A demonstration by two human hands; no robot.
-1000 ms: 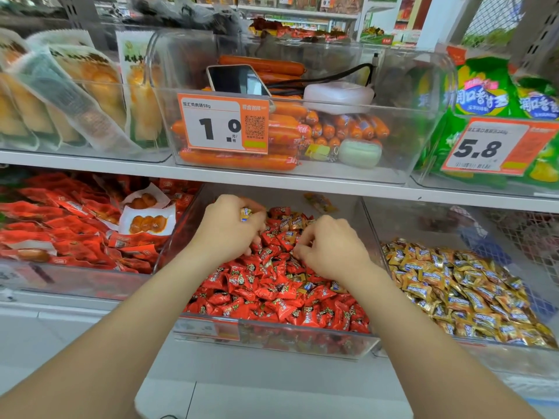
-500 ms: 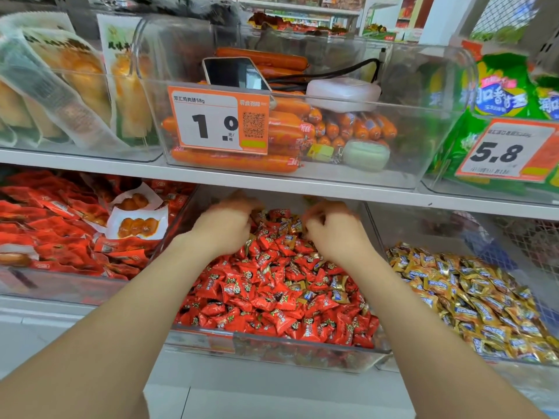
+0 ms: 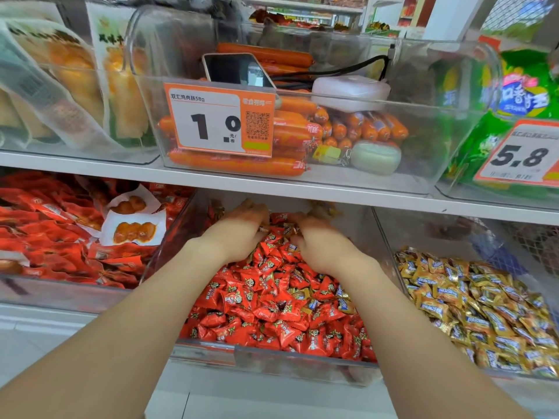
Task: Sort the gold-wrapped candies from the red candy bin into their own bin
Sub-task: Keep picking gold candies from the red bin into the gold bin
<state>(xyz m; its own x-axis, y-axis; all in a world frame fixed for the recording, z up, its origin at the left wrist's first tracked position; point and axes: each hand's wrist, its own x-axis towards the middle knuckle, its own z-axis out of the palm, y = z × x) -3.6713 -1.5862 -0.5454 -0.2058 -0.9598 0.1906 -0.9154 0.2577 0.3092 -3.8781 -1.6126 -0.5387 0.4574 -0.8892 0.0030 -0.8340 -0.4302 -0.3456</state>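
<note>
The clear red candy bin [image 3: 272, 359] on the lower shelf holds a heap of red-wrapped candies [image 3: 266, 309], with a few gold-wrapped candies [image 3: 301, 294] mixed in. To its right, the gold candy bin [image 3: 423, 237] is filled with gold-wrapped candies [image 3: 472, 306]. Both of my hands reach into the back of the red bin, under the shelf edge. My left hand [image 3: 239, 234] has its fingers curled, with a gold wrapper showing at the fingertips. My right hand [image 3: 320, 246] lies on the pile beside it, its fingertips blurred and buried among the candies.
The white shelf edge [image 3: 332, 196] hangs just above my hands. Above it stands a bin of orange sausages [image 3: 242, 166] with a phone [image 3: 236, 69] and a price tag [image 3: 217, 119]. On the left lie red snack packets [image 3: 60, 237], and green bags [image 3: 520, 95] sit at upper right.
Both hands have moved from the middle of the red pile toward the back of the bin, under the shelf. The camera has moved closer.
</note>
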